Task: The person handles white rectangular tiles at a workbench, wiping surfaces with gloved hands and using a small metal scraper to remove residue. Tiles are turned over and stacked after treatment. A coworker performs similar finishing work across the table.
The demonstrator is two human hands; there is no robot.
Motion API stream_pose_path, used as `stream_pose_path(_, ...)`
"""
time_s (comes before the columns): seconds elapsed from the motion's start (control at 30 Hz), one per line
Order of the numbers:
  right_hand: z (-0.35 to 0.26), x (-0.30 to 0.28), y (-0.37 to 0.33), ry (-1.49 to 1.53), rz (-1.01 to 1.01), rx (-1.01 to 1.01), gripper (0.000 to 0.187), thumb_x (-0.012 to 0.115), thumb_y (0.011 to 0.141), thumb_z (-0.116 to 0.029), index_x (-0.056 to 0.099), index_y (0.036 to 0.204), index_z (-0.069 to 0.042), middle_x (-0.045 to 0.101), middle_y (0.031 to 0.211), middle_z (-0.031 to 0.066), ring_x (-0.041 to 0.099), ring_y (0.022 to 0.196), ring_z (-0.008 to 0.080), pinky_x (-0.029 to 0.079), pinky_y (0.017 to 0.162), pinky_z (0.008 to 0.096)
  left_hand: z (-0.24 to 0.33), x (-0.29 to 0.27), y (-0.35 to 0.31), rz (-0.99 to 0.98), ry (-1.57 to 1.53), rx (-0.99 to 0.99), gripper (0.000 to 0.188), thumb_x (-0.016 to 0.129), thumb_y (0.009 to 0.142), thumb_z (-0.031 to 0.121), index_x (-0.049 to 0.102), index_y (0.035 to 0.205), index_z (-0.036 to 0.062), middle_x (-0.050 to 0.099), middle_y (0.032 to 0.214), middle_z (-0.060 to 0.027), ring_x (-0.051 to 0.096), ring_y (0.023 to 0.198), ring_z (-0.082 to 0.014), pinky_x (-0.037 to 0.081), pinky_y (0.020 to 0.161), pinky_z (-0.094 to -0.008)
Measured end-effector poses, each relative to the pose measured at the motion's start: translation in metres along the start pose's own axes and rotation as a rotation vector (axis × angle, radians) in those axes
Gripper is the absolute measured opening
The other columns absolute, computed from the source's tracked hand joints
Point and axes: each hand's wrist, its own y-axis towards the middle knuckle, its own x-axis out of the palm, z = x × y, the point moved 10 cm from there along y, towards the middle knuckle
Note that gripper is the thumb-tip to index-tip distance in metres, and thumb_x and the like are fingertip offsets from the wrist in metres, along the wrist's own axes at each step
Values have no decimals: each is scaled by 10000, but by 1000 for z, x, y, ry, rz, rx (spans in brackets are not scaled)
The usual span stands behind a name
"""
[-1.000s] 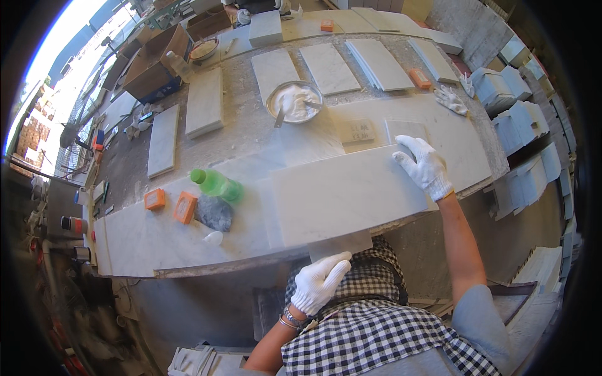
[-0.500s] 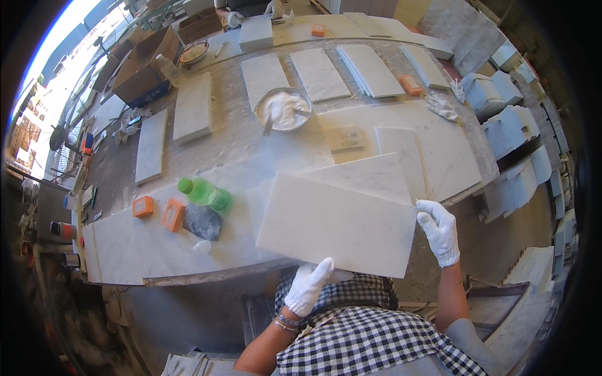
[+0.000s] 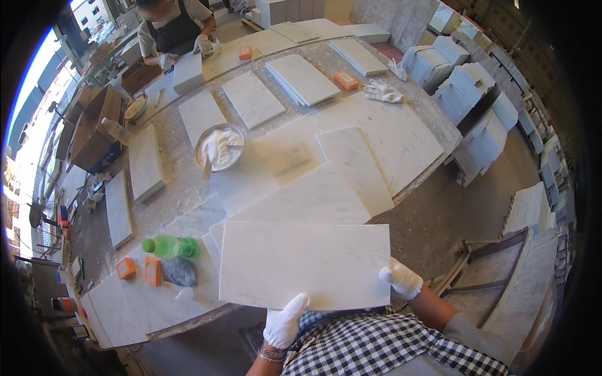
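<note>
A white rectangular marble tile (image 3: pixel 304 263) is held out in front of my checked apron, over the near edge of the worktable. My left hand (image 3: pixel 285 323), in a white knitted glove, grips its near edge with the thumb on top. At the right edge my gloved right hand (image 3: pixel 402 279) also holds it, thumb over the face and fingers hidden beneath. Just beyond lie more white marble tiles (image 3: pixel 313 194), partly overlapped by the held one. To the left are a green plastic bottle (image 3: pixel 169 246), a dark grey stone-like lump (image 3: pixel 179 271) and an orange box (image 3: pixel 152 271).
A metal bowl of white paste (image 3: pixel 219 148) with scrapers stands mid-table. Tile stacks (image 3: pixel 301 78) line the far side, near a loose white glove (image 3: pixel 382 91). Across the table a co-worker (image 3: pixel 175 31) handles a stack. Slabs (image 3: pixel 480 138) stand at the right; a cardboard box (image 3: pixel 97 128) sits left.
The marble tile has come nearer to me and levelled out, its far edge now running straight across. My right hand has shifted lower along its side. The view has turned rightward, revealing more of the co-worker.
</note>
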Motion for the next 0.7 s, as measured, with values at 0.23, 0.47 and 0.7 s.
stream_pose_path(0.23, 4, -5, 3, 277, 122, 82, 890, 849, 728, -181, 434, 1482, 47, 624, 1282, 183, 650, 1164, 284, 587, 930, 426, 32, 19, 11, 66, 25, 41, 183, 774, 936, 144, 720, 1029, -3, 689, 900, -27, 633, 779, -127, 511, 694, -282)
stream_pose_path(0.47, -34, -22, 26, 665, 30, -141, 848, 800, 790, -132, 369, 1495, 57, 609, 1264, 269, 743, 921, 389, 671, 569, 536, 116, -17, 38, 320, -98, 379, 467, 523, 1086, 316, 654, 1247, -103, 756, 1005, -198, 753, 900, -294, 563, 746, -332)
stream_pose_path(0.7, -75, -85, 81, 722, 1, -313, 502, 748, 916, -179, 550, 1310, 62, 712, 1033, 243, 752, 796, 395, 653, 530, 558, 157, -11, 37, 485, 1127, 690, 694, 555, 1039, 474, 510, 1447, -86, 573, 1437, -306, 455, 1411, -514, 294, 1201, -606)
